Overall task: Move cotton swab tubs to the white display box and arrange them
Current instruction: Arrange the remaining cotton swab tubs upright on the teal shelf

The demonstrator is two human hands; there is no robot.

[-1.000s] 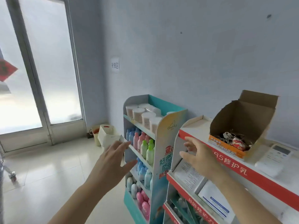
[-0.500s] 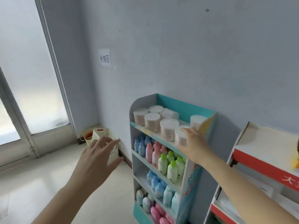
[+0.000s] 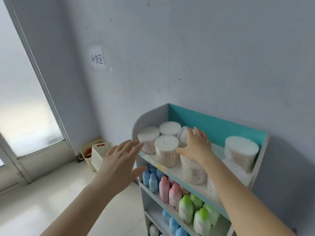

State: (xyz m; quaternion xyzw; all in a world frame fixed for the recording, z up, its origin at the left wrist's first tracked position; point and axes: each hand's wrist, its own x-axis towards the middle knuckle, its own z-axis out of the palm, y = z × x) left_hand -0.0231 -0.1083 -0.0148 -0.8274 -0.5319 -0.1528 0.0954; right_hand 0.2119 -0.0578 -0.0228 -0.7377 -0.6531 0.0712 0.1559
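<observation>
Several clear round cotton swab tubs stand on the top shelf of a grey and teal display rack (image 3: 216,126). One tub (image 3: 148,138) is at the front left, another (image 3: 166,149) stands beside it, and a large one (image 3: 240,150) is at the far right. My right hand (image 3: 196,147) reaches over the middle of the shelf with fingers spread, its fingertips on a tilted tub (image 3: 182,135) and its palm above another tub (image 3: 192,169). My left hand (image 3: 119,160) hovers open just left of the rack, near the front left tub. No white display box is in view.
Blue, pink and green bottles (image 3: 185,208) fill the lower shelves. A cream basket (image 3: 99,154) and a bin stand on the tiled floor by the wall. A glass door is at the left, and a paper sign (image 3: 97,59) hangs on the wall.
The view has closed in on the rack. My right hand moved from the front right tub to the tilted tub further back. My left hand rose toward the shelf's left edge.
</observation>
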